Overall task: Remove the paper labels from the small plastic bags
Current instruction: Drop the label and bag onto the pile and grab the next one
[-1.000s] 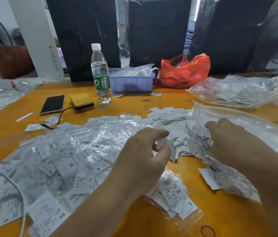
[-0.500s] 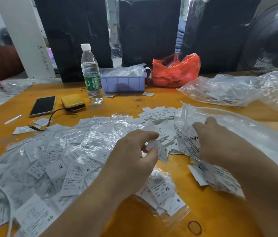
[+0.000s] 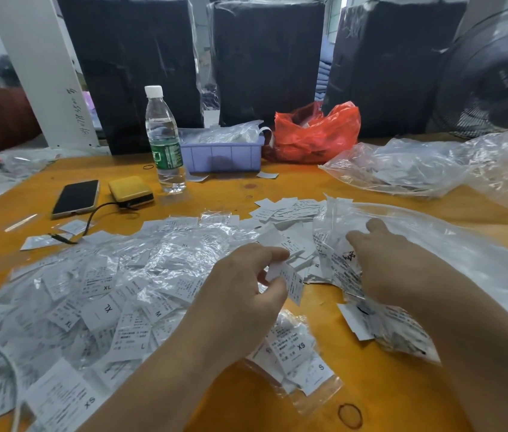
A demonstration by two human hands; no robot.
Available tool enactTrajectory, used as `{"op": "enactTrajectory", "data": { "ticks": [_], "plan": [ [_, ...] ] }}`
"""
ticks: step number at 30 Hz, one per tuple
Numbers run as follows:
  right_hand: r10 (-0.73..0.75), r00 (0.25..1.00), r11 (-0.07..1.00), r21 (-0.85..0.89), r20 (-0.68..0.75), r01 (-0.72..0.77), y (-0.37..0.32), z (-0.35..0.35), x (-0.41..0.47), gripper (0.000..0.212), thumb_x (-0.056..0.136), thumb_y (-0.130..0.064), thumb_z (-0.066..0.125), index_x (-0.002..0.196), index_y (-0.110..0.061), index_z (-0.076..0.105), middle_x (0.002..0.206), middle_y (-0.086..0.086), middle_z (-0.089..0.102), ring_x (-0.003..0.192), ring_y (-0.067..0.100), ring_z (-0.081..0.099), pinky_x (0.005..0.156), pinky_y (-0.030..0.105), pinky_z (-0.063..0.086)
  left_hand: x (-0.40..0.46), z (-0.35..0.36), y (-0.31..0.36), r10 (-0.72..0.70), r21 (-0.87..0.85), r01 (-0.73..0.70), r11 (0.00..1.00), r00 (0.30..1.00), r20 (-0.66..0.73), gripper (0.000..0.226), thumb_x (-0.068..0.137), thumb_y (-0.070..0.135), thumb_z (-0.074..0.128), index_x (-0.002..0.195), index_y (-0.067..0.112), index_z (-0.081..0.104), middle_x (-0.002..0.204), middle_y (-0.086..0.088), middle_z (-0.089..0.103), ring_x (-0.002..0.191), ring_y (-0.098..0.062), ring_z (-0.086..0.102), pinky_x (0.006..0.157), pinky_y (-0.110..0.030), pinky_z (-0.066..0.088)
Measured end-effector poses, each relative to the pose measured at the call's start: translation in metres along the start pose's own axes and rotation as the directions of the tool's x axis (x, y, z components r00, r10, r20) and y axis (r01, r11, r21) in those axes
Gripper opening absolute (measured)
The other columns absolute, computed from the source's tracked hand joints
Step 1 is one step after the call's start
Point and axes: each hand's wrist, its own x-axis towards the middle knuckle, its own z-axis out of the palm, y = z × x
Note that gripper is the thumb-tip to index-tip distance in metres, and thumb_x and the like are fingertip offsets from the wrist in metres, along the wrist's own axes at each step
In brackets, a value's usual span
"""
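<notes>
A: Left to right. What is lying on the bench?

B: Heap of small bags with labels inside, spreading over the left half. Left hand is sitting at its right edge.

A: Holding?

B: Pinching one paper label between thumb and forefinger; its long axis is hanging down and slightly right.

A: Where is it going, by your reading?

B: Likely the loose label pile, lying just beyond and right of that hand, so a short forward toss.

A: Right hand?

B: Resting on a big clear bag, fingers curling into the plastic and gripping it. It is nearer the pile, but busy.
</notes>
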Motion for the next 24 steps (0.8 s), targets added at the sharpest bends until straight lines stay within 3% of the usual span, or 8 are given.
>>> {"op": "enactTrajectory", "data": {
  "ticks": [6,10,14,19,22,24],
  "plan": [
    [0.003,0.979,0.998,0.061,-0.206,0.01,-0.007,-0.011,-0.009,0.052,0.083,0.002,0.049,0.132,-0.015,0.042,0.141,0.015,0.025,0.109,0.037,0.052,0.07,0.036,0.046,0.001,0.0,0.0,-0.004,-0.003,0.004,1.0,1.0,-0.006,0.033,0.093,0.025,0.057,0.124,0.036,0.062,0.096,0.034,0.056,0.088,0.019,0.051,0.067,-0.002,0.039],
    [-0.014,0.976,0.996,0.081,-0.218,0.033,-0.011,-0.012,-0.014,0.053,0.082,0.002,0.048,0.132,-0.015,0.043,0.144,0.015,0.025,0.109,0.037,0.054,0.071,0.037,0.05,0.001,0.0,0.0,-0.018,-0.005,0.018,1.0,1.0,-0.007,0.033,0.092,0.027,0.059,0.123,0.036,0.063,0.092,0.035,0.055,0.086,0.018,0.052,0.067,-0.001,0.039],
    [-0.057,0.973,0.99,0.113,-0.225,0.084,-0.009,-0.016,-0.017,0.051,0.083,0.002,0.046,0.131,-0.013,0.047,0.13,0.012,0.04,0.107,0.034,0.057,0.081,0.043,0.053,0.002,0.0,0.001,-0.024,0.001,0.024,1.0,1.0,0.007,0.031,0.093,0.032,0.059,0.123,0.037,0.062,0.097,0.033,0.056,0.09,0.019,0.051,0.068,-0.002,0.04],
    [-0.111,0.927,0.971,0.157,-0.357,0.177,-0.002,-0.028,-0.025,0.049,0.073,0.006,0.05,0.119,-0.01,0.057,0.118,0.009,0.055,0.102,0.03,0.055,0.082,0.039,0.05,0.002,-0.001,0.001,-0.039,-0.008,0.039,0.999,0.999,0.013,0.03,0.092,0.031,0.059,0.122,0.037,0.063,0.094,0.034,0.056,0.086,0.018,0.052,0.066,-0.002,0.039],
    [-0.2,0.834,0.888,0.265,-0.514,0.376,-0.004,-0.032,-0.028,0.049,0.072,0.011,0.058,0.112,-0.015,0.066,0.113,0.002,0.061,0.094,0.018,0.055,0.071,0.026,0.045,0.001,-0.002,0.001,-0.049,-0.02,0.049,0.999,0.999,-0.001,0.029,0.092,0.033,0.059,0.12,0.037,0.064,0.091,0.034,0.055,0.085,0.018,0.053,0.064,-0.001,0.038],
    [-0.228,0.798,0.712,0.464,-0.558,0.527,-0.012,-0.031,-0.029,0.046,0.076,0.007,0.069,0.107,-0.027,0.068,0.11,-0.012,0.063,0.101,0.005,0.058,0.079,0.022,0.049,0.001,-0.002,0.002,-0.06,-0.05,0.059,0.997,0.998,-0.014,0.025,0.092,0.037,0.059,0.117,0.038,0.065,0.091,0.031,0.058,0.086,0.017,0.055,0.064,-0.001,0.039]
  ]
}}
